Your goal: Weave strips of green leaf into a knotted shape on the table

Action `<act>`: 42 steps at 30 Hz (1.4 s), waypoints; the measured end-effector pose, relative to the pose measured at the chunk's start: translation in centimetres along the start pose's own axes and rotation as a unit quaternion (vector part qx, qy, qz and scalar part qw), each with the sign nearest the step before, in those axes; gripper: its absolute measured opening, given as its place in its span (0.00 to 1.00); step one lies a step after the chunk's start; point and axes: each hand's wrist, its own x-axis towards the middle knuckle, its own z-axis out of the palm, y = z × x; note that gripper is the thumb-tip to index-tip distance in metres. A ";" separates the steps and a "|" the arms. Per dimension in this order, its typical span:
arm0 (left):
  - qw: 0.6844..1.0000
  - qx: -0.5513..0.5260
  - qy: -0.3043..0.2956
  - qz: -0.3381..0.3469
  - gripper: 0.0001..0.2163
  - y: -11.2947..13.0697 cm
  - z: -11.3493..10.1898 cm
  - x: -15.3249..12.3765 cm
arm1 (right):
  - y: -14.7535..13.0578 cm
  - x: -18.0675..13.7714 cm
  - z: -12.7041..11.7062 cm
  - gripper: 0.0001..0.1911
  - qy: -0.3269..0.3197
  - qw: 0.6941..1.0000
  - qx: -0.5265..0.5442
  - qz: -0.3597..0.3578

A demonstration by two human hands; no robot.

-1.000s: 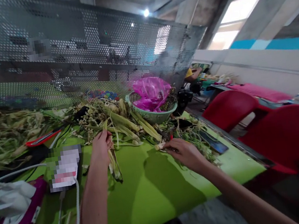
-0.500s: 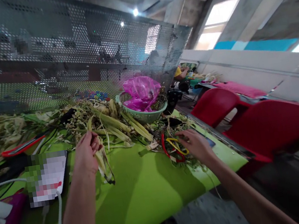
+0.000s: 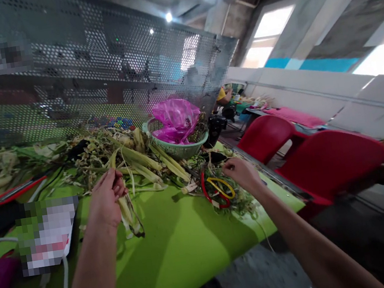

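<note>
My left hand is closed on a pale, dry leaf strip, whose withered end hangs below my fingers over the green table. My right hand is curled with its fingertips together, just right of the scissors with red and yellow handle loops. Whatever those fingertips may hold is too small to make out. Greenish scraps lie beneath and beside the scissors. Behind my left hand, long yellow-green stalks rest on a heap of dried plant matter.
A pale green basket with a pink plastic bag stands at the back. To the left lie a phone with cables and a red-edged tool. Red chairs stand right; a perforated metal panel rises behind.
My right hand has drawn its fingers together and shifted slightly up, away from the yellow scissor handle. My left hand still grips the leaf strip. The view has turned a little to the right.
</note>
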 end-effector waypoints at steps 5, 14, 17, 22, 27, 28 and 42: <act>1.000 0.004 0.010 -0.004 0.12 0.1 0.0 -0.1 | 1.1 0.8 -1.1 0.10 -0.015 0.982 0.176 0.064; 1.000 0.021 0.005 -0.009 0.12 -0.2 -0.5 0.2 | 1.0 0.2 -2.6 0.18 -0.038 0.897 0.423 0.126; 1.000 0.024 0.004 -0.012 0.12 -0.1 -0.4 0.1 | 1.2 0.0 -2.2 0.19 -0.035 0.907 0.405 0.114; 0.999 0.031 -0.012 -0.014 0.11 -0.1 -0.6 0.2 | 3.2 0.0 -1.4 0.15 0.001 0.976 0.210 0.058; 0.999 0.016 -0.035 -0.008 0.12 -0.1 -0.6 0.1 | 5.8 -0.4 -1.9 0.09 -0.107 0.992 0.063 0.022; 0.999 0.015 -0.037 -0.008 0.11 0.0 -0.5 0.1 | 6.1 -0.6 -1.9 0.09 -0.127 0.990 0.061 0.022; 1.000 0.019 -0.013 -0.007 0.11 0.2 0.0 -0.3 | 2.8 -0.6 -5.3 0.09 -0.160 0.939 0.276 0.128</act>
